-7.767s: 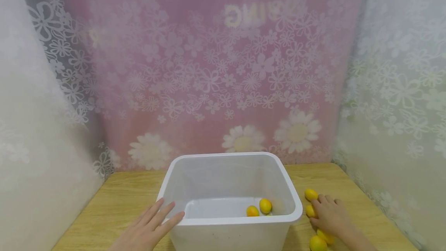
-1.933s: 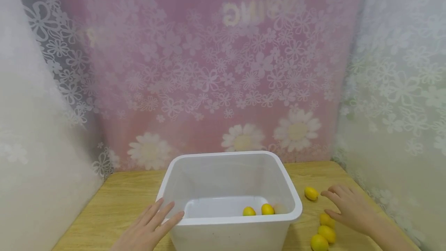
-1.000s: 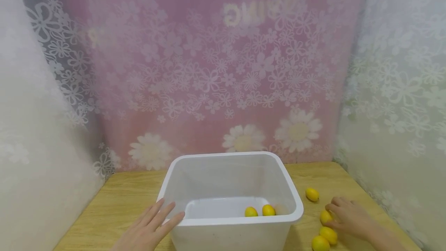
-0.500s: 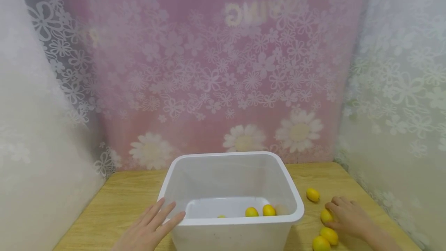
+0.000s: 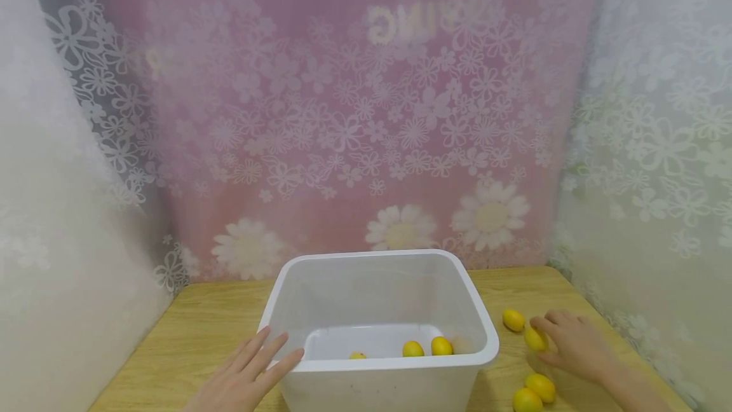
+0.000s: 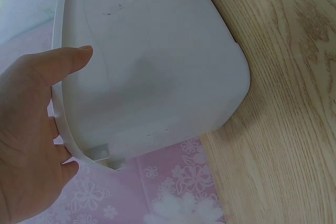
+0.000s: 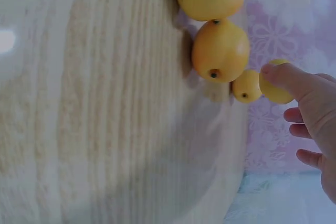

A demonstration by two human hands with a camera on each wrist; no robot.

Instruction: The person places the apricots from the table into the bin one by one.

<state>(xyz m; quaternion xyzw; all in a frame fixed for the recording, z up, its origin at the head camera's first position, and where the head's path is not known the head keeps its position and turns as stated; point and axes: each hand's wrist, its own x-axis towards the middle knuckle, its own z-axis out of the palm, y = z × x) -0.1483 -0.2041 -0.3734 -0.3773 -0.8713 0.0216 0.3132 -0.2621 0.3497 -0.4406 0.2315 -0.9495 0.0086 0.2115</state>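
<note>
My right hand (image 5: 577, 345) pinches a yellow lemon (image 7: 276, 85) between thumb and fingers, lifted off the table to the right of the bin. Just beyond it lies a single lemon (image 5: 513, 320). Nearer to me, two more lemons (image 5: 527, 400) touch each other on the wood. The white plastic bin (image 5: 377, 365) stands in the middle with its top uncovered; three lemons (image 5: 441, 346) show on its floor, the leftmost mostly hidden by the front rim. My left hand (image 5: 243, 370) rests with spread, fairly straight fingers on the bin's near left corner, its thumb along the outer wall.
All this stands on a wood-grain table (image 5: 211, 316). A pink flowered curtain (image 5: 343, 145) hangs behind its back edge, and pale flowered curtains (image 5: 657, 177) close in both sides. The bin's right wall rises between my right hand and the lemons inside.
My right hand has taken hold of a lemon on the table and raised it slightly away from the near pair. Inside the bin, another lemon has come into view at left. My left hand stays put.
</note>
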